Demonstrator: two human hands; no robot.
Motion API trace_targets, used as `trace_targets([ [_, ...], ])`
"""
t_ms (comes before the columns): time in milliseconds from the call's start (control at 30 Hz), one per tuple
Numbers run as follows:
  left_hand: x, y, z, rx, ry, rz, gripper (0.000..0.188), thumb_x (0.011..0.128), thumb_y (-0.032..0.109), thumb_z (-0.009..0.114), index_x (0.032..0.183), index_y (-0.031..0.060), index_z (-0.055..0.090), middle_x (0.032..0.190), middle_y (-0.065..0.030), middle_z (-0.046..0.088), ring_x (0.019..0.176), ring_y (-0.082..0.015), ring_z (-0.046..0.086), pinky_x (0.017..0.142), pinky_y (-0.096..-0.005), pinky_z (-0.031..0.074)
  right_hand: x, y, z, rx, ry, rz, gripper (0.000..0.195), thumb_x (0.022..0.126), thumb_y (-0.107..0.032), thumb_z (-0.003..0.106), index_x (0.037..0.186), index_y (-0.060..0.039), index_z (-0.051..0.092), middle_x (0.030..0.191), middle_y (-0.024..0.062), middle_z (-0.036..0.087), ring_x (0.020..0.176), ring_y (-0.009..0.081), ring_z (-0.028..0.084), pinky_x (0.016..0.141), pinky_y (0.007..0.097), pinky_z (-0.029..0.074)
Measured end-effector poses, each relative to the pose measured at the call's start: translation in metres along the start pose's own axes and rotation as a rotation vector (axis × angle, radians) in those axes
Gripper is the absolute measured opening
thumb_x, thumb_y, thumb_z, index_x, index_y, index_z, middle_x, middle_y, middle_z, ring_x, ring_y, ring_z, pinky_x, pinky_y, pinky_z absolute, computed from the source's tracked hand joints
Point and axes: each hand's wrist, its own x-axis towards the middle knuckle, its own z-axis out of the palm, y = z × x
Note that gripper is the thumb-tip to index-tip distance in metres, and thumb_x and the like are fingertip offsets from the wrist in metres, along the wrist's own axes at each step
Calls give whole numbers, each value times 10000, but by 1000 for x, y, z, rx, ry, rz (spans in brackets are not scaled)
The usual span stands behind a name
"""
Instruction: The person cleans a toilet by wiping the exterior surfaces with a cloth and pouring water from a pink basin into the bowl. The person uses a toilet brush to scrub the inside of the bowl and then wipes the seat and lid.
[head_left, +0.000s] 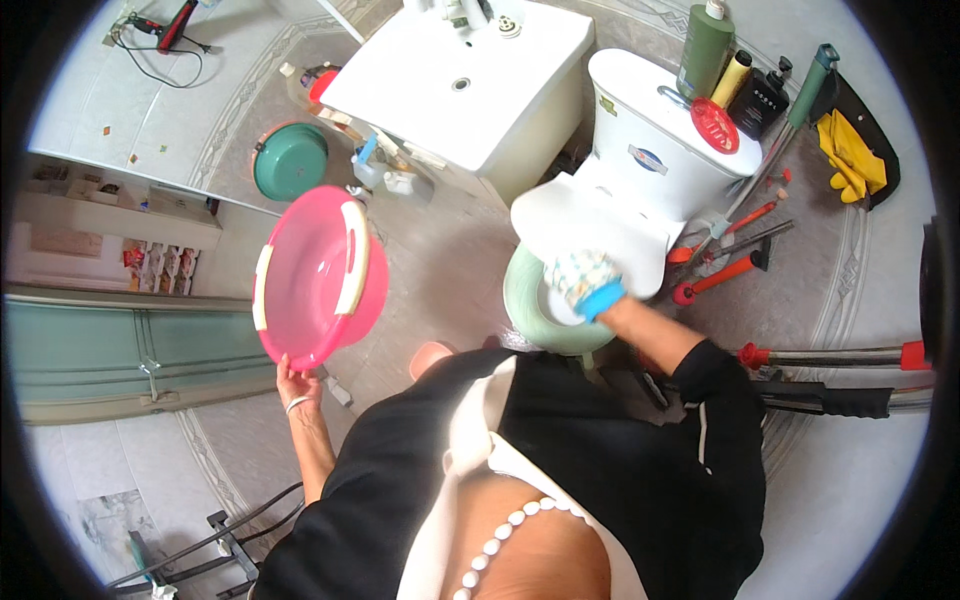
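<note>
My left hand (300, 388) grips the near rim of a pink plastic basin (304, 281) with pale handle strips. The basin is tilted, its hollow facing left and up, and appears to hold nothing. My right hand (583, 283) wears a patterned white glove with a blue cuff and is blurred. It is over the toilet bowl, at the inner edge of a pale green seat cover (522, 296). A white toilet lid (574, 214) lies just beyond it, towards the tank. The glove hides my fingers, and whether they touch the seat cannot be told.
A white washbasin (450, 120) stands ahead, with a green basin (291, 161) and bottles left of it. Bottles and a red soap dish (715, 126) top the toilet tank (641, 154). Long-handled tools (724, 281) lean at right. A pink slipper (431, 358) shows on the tiled floor.
</note>
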Motion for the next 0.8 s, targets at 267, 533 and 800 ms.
trace_targets([
  [267,-28,-14,124,95,-443,-157,122,777,169,589,853,77,565,801,-12,614,588,-86,548,374,-178,350,-22,-85,74,374,-735,77,232,756,-170,430,927,-78,556,949,113,573,855,245,565,671,361,468],
  [533,-67,-116,215,479,-712,-468,256,761,197,582,974,64,532,912,-93,602,683,-117,570,415,-171,376,-44,-102,139,561,-681,269,252,771,-180,413,953,-61,541,938,126,571,835,264,564,675,379,469],
  [800,-20,-253,184,592,-701,-855,244,760,197,587,953,54,542,943,-73,596,805,-134,567,530,-199,425,-74,-131,202,596,-451,492,274,787,-191,397,978,-44,526,927,138,569,814,284,562,679,396,470],
])
